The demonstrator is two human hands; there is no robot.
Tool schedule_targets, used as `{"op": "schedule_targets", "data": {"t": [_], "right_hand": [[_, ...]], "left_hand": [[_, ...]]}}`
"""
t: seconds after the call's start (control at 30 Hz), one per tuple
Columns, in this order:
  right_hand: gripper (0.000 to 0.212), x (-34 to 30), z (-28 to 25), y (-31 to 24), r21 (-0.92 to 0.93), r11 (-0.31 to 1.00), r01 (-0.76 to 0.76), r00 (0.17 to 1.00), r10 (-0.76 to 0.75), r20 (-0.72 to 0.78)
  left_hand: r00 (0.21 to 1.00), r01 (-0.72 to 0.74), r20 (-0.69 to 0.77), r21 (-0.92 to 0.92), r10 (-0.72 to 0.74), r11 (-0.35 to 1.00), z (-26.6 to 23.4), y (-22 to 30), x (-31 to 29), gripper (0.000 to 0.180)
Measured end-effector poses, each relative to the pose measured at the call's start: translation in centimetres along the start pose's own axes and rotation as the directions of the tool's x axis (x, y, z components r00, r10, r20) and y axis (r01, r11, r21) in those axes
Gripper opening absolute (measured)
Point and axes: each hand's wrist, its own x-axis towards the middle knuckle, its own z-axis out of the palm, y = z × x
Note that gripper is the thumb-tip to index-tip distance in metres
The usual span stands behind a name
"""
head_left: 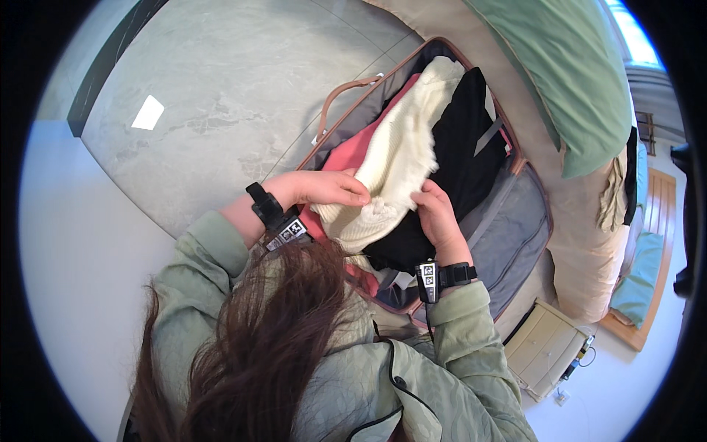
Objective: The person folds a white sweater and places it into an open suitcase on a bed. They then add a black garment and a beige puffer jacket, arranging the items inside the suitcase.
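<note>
A cream ribbed knit garment (383,162) with a fluffy edge lies lengthwise on other clothes in an open suitcase (352,112) with grey lining and a pinkish-brown rim. My left hand (331,188) is closed on the knit near its lower part, thumb and fingers pinching the fabric. On the other side, my right hand (440,215) pinches its fluffy edge between thumb and fingers. A black garment (464,158) lies to the right, partly under the cream knit. Pink-red cloth (352,149) shows along the left side.
The suitcase's other grey half (512,228) spreads to the right, beside a bed (589,265) with a green cover (567,81). A cream bedside cabinet (541,350) stands at the lower right. Grey tiled floor (221,81) extends at left, with a white sheet-like patch (148,113).
</note>
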Motion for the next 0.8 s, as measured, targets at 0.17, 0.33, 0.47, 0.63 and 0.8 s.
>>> {"op": "schedule_targets", "data": {"t": [0.17,0.33,0.47,0.63,0.8], "right_hand": [[0.011,0.9,1.0,0.1,-0.124,0.991,0.053,0.998,-0.055,-0.018],[0.014,0.8,1.4,-0.1,-0.288,0.957,0.034,0.999,-0.034,0.006],[0.016,0.6,2.0,-0.5,-0.329,0.944,0.032,0.999,-0.035,-0.003],[0.023,0.8,3.3,-0.5,-0.538,0.843,0.003,1.000,-0.014,-0.016],[0.031,0.7,4.3,0.7,-0.739,0.665,0.109,0.988,0.009,0.153]], "left_hand": [[0.998,-0.051,0.020,-0.306,0.060,0.951,0.5,0.0,-1.0,0.039],[0.982,0.016,-0.172,-0.346,-0.081,0.938,0.7,0.3,-1.9,0.056],[0.974,0.226,-0.040,0.086,-0.223,0.970,-0.6,1.1,-2.7,0.059],[0.988,0.144,-0.097,0.346,-0.117,0.927,-0.3,0.8,-3.8,0.064],[0.947,0.233,-0.296,0.382,-0.121,0.894,0.1,0.1,-4.0,0.052]]}}
